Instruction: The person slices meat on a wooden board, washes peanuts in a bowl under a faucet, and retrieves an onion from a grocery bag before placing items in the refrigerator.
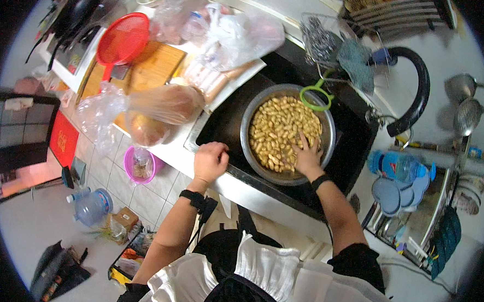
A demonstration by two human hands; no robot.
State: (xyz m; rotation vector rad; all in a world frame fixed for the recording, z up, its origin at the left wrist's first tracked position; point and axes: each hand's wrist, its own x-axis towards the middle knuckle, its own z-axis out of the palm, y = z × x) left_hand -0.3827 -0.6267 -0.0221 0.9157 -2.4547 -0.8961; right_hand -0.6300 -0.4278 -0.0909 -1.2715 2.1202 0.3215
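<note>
A round metal basin (246,128) stands in the black sink (226,127), filled with unshelled peanuts (280,124), some looking wet. My right hand (308,154) reaches over the basin's near right side with spread fingers resting on the peanuts; whether its fingertips grip any cannot be told. My left hand (211,159) is curled at the sink's front left edge, and nothing shows in it. A green ring-shaped tool (315,98) lies across the basin's far rim.
Left of the sink are a bagged bundle of round produce (157,113), a red strainer (123,38) and a wooden cutting board (156,64). The black faucet (420,86) arches at the right. A pink bin (156,171) stands on the floor.
</note>
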